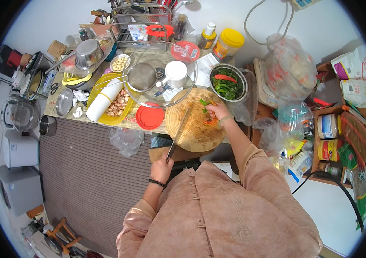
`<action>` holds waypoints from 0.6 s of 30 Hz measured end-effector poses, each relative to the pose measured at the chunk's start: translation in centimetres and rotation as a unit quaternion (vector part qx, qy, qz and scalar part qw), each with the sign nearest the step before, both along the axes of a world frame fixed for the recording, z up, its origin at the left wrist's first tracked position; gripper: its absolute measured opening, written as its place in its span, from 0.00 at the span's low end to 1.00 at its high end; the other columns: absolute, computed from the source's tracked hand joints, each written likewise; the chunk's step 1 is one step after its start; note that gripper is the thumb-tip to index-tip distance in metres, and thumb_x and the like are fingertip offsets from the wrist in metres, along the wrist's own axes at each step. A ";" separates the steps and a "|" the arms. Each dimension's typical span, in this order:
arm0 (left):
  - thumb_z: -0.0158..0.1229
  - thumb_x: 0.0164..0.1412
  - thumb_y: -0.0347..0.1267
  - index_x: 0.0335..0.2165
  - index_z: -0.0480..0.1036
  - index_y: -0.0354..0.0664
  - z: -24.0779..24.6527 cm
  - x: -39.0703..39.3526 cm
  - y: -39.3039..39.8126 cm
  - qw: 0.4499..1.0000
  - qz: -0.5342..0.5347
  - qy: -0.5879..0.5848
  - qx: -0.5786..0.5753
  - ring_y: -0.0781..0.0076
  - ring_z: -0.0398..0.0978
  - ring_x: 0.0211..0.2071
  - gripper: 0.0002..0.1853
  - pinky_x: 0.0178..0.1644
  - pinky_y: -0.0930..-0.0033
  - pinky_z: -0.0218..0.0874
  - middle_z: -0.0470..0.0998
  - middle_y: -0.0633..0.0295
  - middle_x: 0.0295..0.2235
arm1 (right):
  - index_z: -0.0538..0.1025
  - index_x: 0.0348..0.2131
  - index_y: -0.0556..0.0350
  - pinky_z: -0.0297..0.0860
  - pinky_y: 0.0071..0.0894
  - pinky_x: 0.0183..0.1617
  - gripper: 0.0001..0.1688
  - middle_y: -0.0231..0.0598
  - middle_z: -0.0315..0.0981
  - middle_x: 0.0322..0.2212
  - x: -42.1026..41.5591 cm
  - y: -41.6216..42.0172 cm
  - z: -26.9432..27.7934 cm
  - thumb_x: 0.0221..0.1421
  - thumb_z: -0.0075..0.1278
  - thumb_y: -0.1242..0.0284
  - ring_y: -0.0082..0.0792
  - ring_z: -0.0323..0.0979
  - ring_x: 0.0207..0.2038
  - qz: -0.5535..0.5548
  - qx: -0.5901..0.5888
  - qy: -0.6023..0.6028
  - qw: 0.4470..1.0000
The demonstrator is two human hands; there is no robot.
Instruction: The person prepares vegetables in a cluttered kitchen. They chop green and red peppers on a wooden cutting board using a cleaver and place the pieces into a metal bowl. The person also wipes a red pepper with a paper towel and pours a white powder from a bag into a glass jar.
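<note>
My left hand (161, 167) is closed around the handle of a kitchen knife (180, 129), whose blade points away over the left part of a round wooden chopping board (199, 135). My right hand (219, 111) is over the board's upper right, its fingers gripping green pepper pieces (205, 104). Some red and orange pepper pieces (211, 122) lie on the wood beneath that hand. Just behind the board, to the right, stands a steel bowl (245, 87) of cut green peppers (223, 87) with a red one on top.
Left of the board lie a red lid (149, 116) and a yellow basket (101, 120) of garlic cloves. A glass lid (170, 104) with a strainer (141, 77) and a white mug (175, 74) sits behind. A kitchen scale (265, 87) and plastic bags (291, 67) crowd the right.
</note>
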State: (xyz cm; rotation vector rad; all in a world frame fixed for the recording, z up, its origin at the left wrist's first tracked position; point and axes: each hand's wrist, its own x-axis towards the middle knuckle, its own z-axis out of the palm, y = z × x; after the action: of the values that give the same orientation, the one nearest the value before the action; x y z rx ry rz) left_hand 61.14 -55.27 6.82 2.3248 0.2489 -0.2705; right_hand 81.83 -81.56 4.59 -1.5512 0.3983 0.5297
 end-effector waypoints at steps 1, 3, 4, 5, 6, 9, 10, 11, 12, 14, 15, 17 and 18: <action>0.50 0.50 0.35 0.40 0.69 0.47 -0.1 0.0 0.0 1.000 0.001 0.004 0.001 0.46 0.71 0.23 0.16 0.27 0.51 0.63 0.72 0.45 0.20 | 0.66 0.20 0.54 0.51 0.23 0.20 0.08 0.28 0.58 0.14 0.0 0.2 0.5 0.48 0.48 0.72 0.21 0.54 0.15 0.003 0.026 0.008 1.000; 0.50 0.50 0.35 0.40 0.69 0.47 -0.3 0.0 0.1 1.000 0.000 -0.002 -0.007 0.46 0.71 0.23 0.16 0.27 0.51 0.63 0.72 0.45 0.20 | 0.67 0.23 0.56 0.52 0.23 0.21 0.07 0.29 0.58 0.14 0.2 0.0 0.9 0.49 0.48 0.73 0.21 0.55 0.15 -0.025 0.100 0.033 0.994; 0.50 0.50 0.35 0.40 0.69 0.47 -0.3 0.0 0.1 1.000 -0.001 -0.004 -0.010 0.46 0.71 0.23 0.16 0.27 0.51 0.63 0.72 0.44 0.20 | 0.66 0.25 0.56 0.53 0.23 0.21 0.06 0.29 0.59 0.14 0.2 -0.5 0.9 0.49 0.47 0.73 0.21 0.55 0.15 -0.056 0.148 0.052 0.986; 0.50 0.50 0.34 0.40 0.69 0.47 -0.3 0.0 0.1 1.000 0.001 -0.003 -0.013 0.46 0.71 0.23 0.16 0.27 0.51 0.63 0.72 0.44 0.20 | 0.66 0.26 0.57 0.54 0.24 0.21 0.06 0.29 0.59 0.15 0.0 -0.9 1.0 0.49 0.47 0.73 0.21 0.55 0.16 -0.085 0.195 0.073 0.974; 0.50 0.50 0.34 0.40 0.69 0.47 -0.2 0.1 0.1 1.000 0.003 -0.001 -0.015 0.46 0.71 0.24 0.16 0.28 0.51 0.63 0.72 0.44 0.21 | 0.66 0.28 0.57 0.54 0.24 0.21 0.06 0.29 0.59 0.15 -0.1 -1.1 1.1 0.49 0.46 0.73 0.21 0.55 0.16 -0.101 0.185 0.072 0.975; 0.49 0.50 0.33 0.40 0.69 0.47 0.4 0.2 0.2 0.999 0.007 0.000 -0.033 0.46 0.71 0.24 0.16 0.28 0.51 0.63 0.72 0.45 0.21 | 0.69 0.30 0.62 0.56 0.23 0.22 0.10 0.33 0.60 0.17 -0.8 -1.9 1.9 0.47 0.48 0.74 0.23 0.56 0.18 -0.122 0.144 0.051 0.981; 0.49 0.50 0.33 0.40 0.69 0.47 0.5 0.2 0.2 0.999 0.009 0.000 -0.040 0.46 0.71 0.24 0.16 0.28 0.51 0.63 0.72 0.45 0.21 | 0.70 0.30 0.62 0.58 0.25 0.23 0.11 0.35 0.61 0.18 -1.1 -2.5 1.4 0.45 0.49 0.72 0.26 0.58 0.18 -0.089 0.042 0.045 0.994; 0.49 0.50 0.33 0.40 0.69 0.47 0.4 0.3 0.2 0.999 0.003 -0.001 -0.034 0.46 0.71 0.24 0.16 0.28 0.51 0.63 0.73 0.45 0.21 | 0.70 0.30 0.62 0.59 0.27 0.24 0.13 0.37 0.63 0.19 -1.2 -3.4 0.8 0.44 0.51 0.71 0.28 0.60 0.19 -0.058 -0.059 0.035 0.996; 0.49 0.50 0.33 0.40 0.69 0.47 0.2 0.3 0.3 1.000 -0.003 -0.001 -0.028 0.47 0.72 0.24 0.16 0.28 0.52 0.63 0.73 0.46 0.22 | 0.71 0.29 0.62 0.60 0.29 0.26 0.14 0.38 0.65 0.20 -1.2 -4.0 0.2 0.42 0.52 0.70 0.30 0.62 0.20 -0.026 -0.159 0.026 0.987; 0.49 0.50 0.33 0.40 0.69 0.47 0.1 0.4 0.5 1.000 -0.010 -0.001 -0.024 0.47 0.72 0.24 0.16 0.28 0.52 0.63 0.73 0.46 0.22 | 0.72 0.33 0.62 0.63 0.32 0.30 0.18 0.40 0.69 0.24 -1.3 -4.5 -0.4 0.41 0.53 0.68 0.34 0.67 0.24 0.038 -0.293 -0.022 0.955; 0.49 0.50 0.33 0.40 0.69 0.47 0.1 0.4 0.5 1.000 -0.010 0.000 -0.027 0.48 0.72 0.25 0.15 0.28 0.53 0.63 0.73 0.47 0.22 | 0.73 0.34 0.62 0.65 0.33 0.32 0.20 0.41 0.72 0.25 -1.3 -4.5 -0.5 0.41 0.53 0.67 0.37 0.69 0.27 0.070 -0.356 -0.045 0.931; 0.50 0.50 0.33 0.40 0.69 0.47 0.0 0.4 0.7 1.000 -0.010 0.000 -0.029 0.48 0.72 0.25 0.15 0.28 0.54 0.63 0.73 0.47 0.22 | 0.72 0.37 0.61 0.64 0.38 0.37 0.25 0.44 0.72 0.29 -1.1 -3.9 0.0 0.36 0.55 0.67 0.42 0.69 0.31 0.089 -0.396 -0.052 0.913; 0.50 0.50 0.33 0.40 0.69 0.46 0.0 0.4 0.7 1.000 -0.010 -0.001 -0.029 0.48 0.72 0.25 0.15 0.28 0.54 0.63 0.73 0.47 0.22 | 0.71 0.38 0.61 0.64 0.40 0.39 0.28 0.46 0.71 0.31 -1.1 -3.4 0.4 0.34 0.56 0.66 0.45 0.69 0.33 0.098 -0.414 -0.055 0.903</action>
State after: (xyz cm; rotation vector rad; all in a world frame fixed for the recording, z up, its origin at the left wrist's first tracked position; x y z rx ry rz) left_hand 61.51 -54.53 6.78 2.2711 0.2135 -0.2830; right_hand 80.69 -84.96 4.94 -2.4549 0.4049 0.4397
